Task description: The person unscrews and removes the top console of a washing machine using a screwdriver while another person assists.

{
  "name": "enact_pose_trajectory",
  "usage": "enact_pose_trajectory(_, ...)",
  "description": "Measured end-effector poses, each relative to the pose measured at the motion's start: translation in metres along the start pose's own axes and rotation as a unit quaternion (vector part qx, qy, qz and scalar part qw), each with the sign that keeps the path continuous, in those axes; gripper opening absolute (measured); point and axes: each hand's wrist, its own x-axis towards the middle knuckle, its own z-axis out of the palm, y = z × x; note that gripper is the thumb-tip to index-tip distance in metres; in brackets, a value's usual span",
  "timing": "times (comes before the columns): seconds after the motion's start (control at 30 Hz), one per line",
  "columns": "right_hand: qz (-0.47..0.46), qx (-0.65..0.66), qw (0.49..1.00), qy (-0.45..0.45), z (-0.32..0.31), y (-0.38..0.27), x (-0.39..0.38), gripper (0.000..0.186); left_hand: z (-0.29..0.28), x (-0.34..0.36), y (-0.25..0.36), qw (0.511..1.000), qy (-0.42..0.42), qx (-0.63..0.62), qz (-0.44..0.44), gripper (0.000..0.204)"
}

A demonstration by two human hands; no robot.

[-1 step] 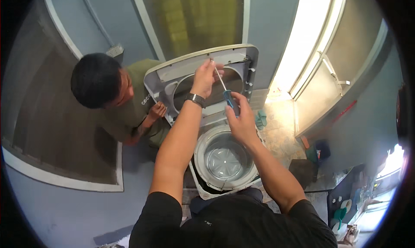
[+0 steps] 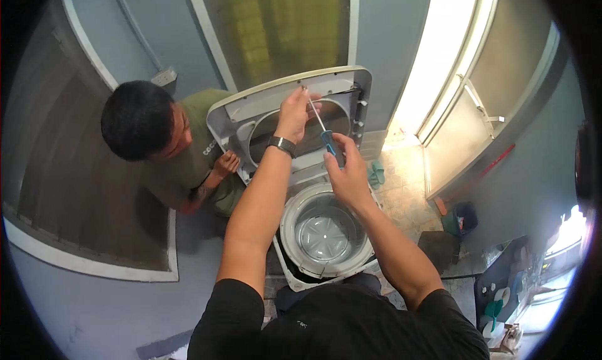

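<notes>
A white top-loading washing machine stands below me with its steel drum (image 2: 323, 228) exposed. Its top panel (image 2: 282, 87) is tilted upright at the back. My right hand (image 2: 346, 172) grips the blue handle of a screwdriver (image 2: 321, 127) that points up at the panel's upper edge. Wearing a black wristwatch, my left hand (image 2: 293, 112) reaches up to the panel and pinches the shaft near its tip. The tip itself is hidden by my fingers.
A person in an olive shirt (image 2: 141, 125) crouches to the left of the machine, one hand (image 2: 224, 164) on the panel's lower left corner. A door frame and bright window are at the right. Teal sandals (image 2: 376, 172) lie on the tiled floor. Clutter sits lower right.
</notes>
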Motion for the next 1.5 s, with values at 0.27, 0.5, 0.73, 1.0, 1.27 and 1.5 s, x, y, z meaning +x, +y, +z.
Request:
enact_pose_trajectory(0.27,-0.033,-0.018,0.999,0.008,0.003,-0.002,0.014,0.043,0.005,0.010,-0.006,0.999,0.029,-0.030,0.001,0.033)
enact_pose_trajectory(0.5,-0.025,0.001,1.000,-0.015,0.008,0.008,0.014,0.046,-0.009,0.015,-0.008,1.000,0.020,0.008,0.009,0.033)
enact_pose_trajectory(0.73,-0.026,-0.002,1.000,-0.005,0.007,0.010,0.014,0.045,-0.005,0.013,-0.004,0.999,0.029,0.026,0.008,0.031)
enact_pose_trajectory(1.0,0.028,0.055,0.998,-0.019,0.013,0.014,0.018,0.043,-0.011,0.013,0.002,0.999,0.038,0.032,-0.002,0.029)
enact_pose_trajectory(1.27,0.333,0.563,0.753,-0.068,-0.004,-0.019,0.041,0.045,-0.035,0.029,0.074,0.605,0.108,0.696,0.372,0.049)
enact_pose_trajectory(1.5,0.297,0.313,0.894,-0.120,-0.011,-0.046,0.051,0.038,-0.033,0.035,0.070,0.599,0.017,0.778,0.190,0.052)
